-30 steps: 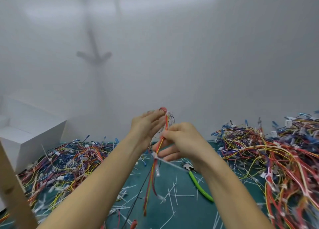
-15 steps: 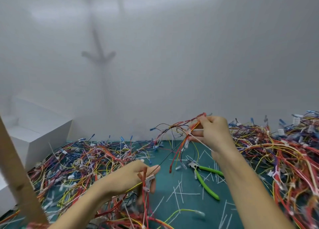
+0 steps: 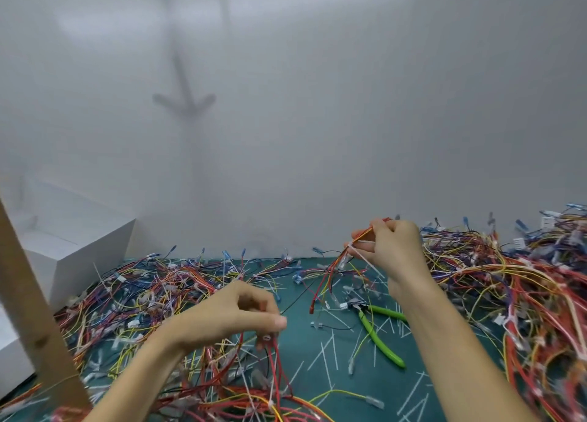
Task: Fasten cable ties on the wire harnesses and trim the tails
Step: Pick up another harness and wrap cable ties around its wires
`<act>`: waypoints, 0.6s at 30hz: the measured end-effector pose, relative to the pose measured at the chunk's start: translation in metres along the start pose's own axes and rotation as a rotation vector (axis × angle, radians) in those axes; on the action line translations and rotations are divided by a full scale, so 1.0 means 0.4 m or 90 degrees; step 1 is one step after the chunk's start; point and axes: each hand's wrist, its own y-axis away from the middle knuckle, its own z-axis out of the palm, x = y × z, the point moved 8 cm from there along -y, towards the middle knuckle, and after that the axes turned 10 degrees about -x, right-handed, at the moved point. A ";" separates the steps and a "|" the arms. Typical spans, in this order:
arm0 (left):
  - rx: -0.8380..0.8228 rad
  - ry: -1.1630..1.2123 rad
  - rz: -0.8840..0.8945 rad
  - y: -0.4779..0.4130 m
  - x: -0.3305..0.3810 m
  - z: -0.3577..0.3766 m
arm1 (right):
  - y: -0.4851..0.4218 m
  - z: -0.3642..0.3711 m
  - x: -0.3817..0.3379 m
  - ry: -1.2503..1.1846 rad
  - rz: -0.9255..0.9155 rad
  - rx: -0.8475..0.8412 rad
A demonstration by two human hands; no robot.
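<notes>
The wire harness [image 3: 328,274], a slim bundle of red, orange and yellow wires, hung from your right hand [image 3: 392,250], which you held raised over the far part of the mat. Your fingers were curled round its upper end. A white plastic cable tie [image 3: 362,256] crossed it just below your fingertips, with the tail slanting down toward your wrist. Your left hand [image 3: 235,316], lower and nearer to you, pinched a few thin red wires [image 3: 276,364] between thumb and curled fingers at the edge of the left heap.

You worked on a dark teal cutting mat [image 3: 305,345], backed by a plain white wall [image 3: 301,135]. Short white trimmed tie tails [image 3: 327,351] lay scattered over the mat. A pair of green-handled side cutters [image 3: 378,336] rested on it between your forearms, just below the hanging harness. A tangled heap of multicoloured wires [image 3: 143,294] covered the left of the mat, and a taller one [image 3: 514,282] the right. A slanted bare wooden post [image 3: 28,294] crossed the left edge.

A white rectangular box [image 3: 79,250] stood at the far left beside the left heap. You could not see what it held.
</notes>
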 end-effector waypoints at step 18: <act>0.162 -0.056 0.040 0.036 0.071 -0.059 | 0.059 0.162 0.040 0.221 0.040 -0.289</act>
